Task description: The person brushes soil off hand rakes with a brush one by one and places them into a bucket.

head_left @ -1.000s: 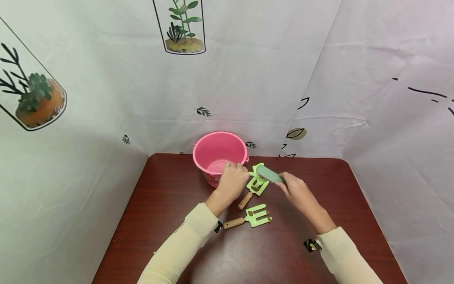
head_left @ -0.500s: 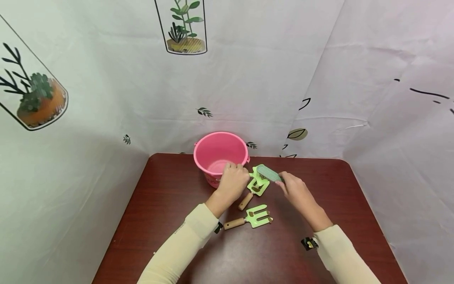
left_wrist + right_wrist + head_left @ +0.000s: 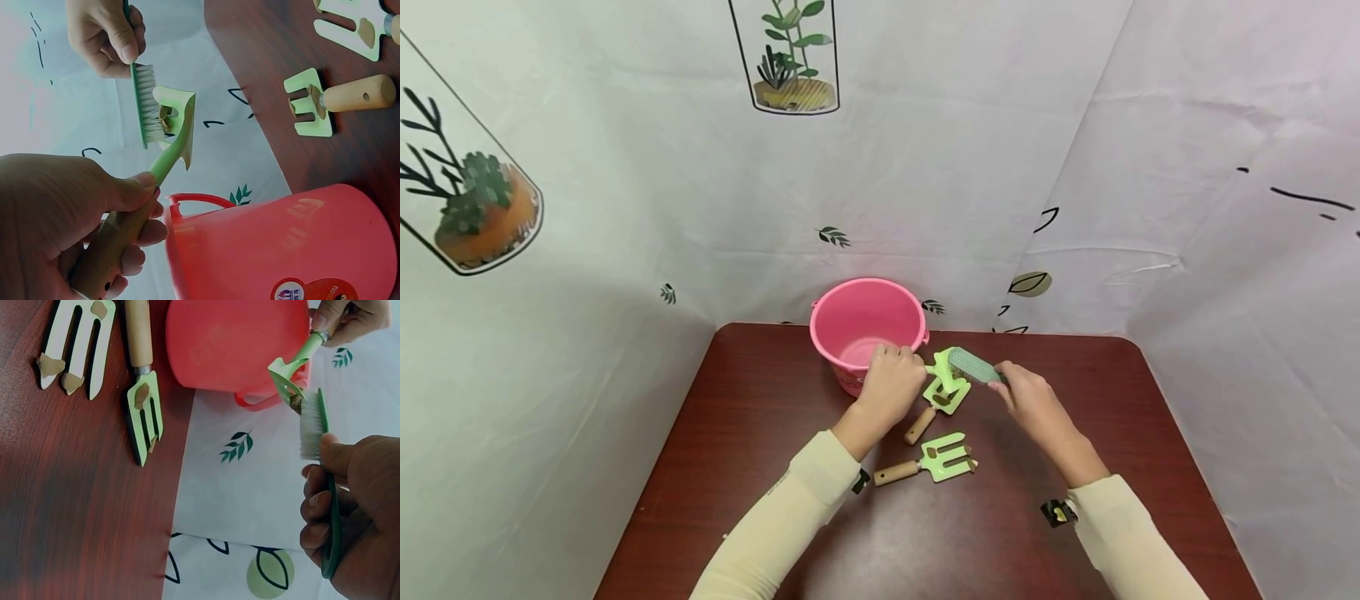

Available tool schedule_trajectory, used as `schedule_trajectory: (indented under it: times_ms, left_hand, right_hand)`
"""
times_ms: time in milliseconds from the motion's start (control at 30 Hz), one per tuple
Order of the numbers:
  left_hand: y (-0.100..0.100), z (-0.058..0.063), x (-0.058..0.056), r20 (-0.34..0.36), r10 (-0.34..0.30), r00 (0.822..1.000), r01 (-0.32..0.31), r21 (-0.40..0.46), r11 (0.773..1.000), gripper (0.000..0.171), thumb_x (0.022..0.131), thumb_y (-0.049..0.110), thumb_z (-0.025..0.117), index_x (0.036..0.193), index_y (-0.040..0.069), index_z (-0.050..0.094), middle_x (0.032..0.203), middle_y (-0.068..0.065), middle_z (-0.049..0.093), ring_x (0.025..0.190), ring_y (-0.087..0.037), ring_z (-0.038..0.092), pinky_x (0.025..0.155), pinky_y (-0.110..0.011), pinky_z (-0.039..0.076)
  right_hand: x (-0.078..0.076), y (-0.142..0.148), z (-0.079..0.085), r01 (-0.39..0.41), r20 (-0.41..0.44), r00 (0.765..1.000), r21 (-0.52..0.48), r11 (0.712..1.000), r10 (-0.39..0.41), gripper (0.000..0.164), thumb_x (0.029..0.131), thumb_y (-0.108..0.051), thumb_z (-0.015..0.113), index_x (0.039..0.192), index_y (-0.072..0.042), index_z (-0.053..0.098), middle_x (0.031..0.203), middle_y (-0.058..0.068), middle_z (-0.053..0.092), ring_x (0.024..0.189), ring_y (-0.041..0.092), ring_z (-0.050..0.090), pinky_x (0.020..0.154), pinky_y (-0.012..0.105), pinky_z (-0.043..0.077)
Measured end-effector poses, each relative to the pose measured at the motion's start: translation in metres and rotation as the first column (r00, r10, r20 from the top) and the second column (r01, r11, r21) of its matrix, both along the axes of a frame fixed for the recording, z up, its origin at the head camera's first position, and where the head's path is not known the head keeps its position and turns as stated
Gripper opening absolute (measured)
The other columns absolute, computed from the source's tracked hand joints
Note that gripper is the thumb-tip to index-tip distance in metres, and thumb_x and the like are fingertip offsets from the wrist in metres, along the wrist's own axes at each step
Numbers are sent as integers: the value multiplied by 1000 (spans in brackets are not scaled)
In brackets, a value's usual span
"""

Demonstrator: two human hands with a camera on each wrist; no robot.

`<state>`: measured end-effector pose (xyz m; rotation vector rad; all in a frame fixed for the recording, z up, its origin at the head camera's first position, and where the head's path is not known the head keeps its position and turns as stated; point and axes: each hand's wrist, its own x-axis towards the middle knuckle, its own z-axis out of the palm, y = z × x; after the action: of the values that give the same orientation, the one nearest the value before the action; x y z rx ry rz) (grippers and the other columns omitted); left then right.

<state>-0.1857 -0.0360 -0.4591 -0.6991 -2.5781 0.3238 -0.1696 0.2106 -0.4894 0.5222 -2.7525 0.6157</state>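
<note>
My left hand (image 3: 891, 387) grips the wooden handle of a small garden rake (image 3: 179, 125) with a bent light-green head. Brown clumps cling between its prongs. From the other side, my right hand (image 3: 1033, 408) holds a green brush (image 3: 973, 365) by its handle, thumb along the back. In both wrist views the white bristles (image 3: 311, 425) meet the rake's pronged head. The rake is held up by the rim of a pink bucket (image 3: 269, 250). Part of its handle is hidden by my left fingers.
Two green garden forks with wooden handles lie on the dark red table (image 3: 737, 417): a smaller fork (image 3: 951, 402) below the rake and a larger fork (image 3: 946, 457) nearer me. Brown clumps stick to both. A printed white cloth (image 3: 925, 167) hangs behind and at the sides.
The brush has shifted slightly to the right against the rake's head, and the head looks turned a little. My left hand, the bucket and the forks stay in place.
</note>
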Motion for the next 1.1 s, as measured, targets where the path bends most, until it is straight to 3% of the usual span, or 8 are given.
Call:
schedule_trajectory:
  times_ms: [333,1100]
  left_hand:
    - [0,1,0,36,1,999,-1,-3,1000,19,99,17,62,90,13,78,81,-4,70,77,-24,68,71,-36,48]
    - [-3,-5,1,18,-3,1000,2,10,1000,14,95,16,67,86,14,78,79,-3,70,73,-22,66,69,-36,47]
  right_hand:
    - [0,6,-1,-7,-20,1000,4,1000,7,21,94,-9,73,107,3,62,92,16,69,79,30,67,71,49,56]
    - [1,10,-3,17,9,1000,26,1000,-17,20,94,-10,73,106,2,62,91,14,67,79,29,66,71,48,55]
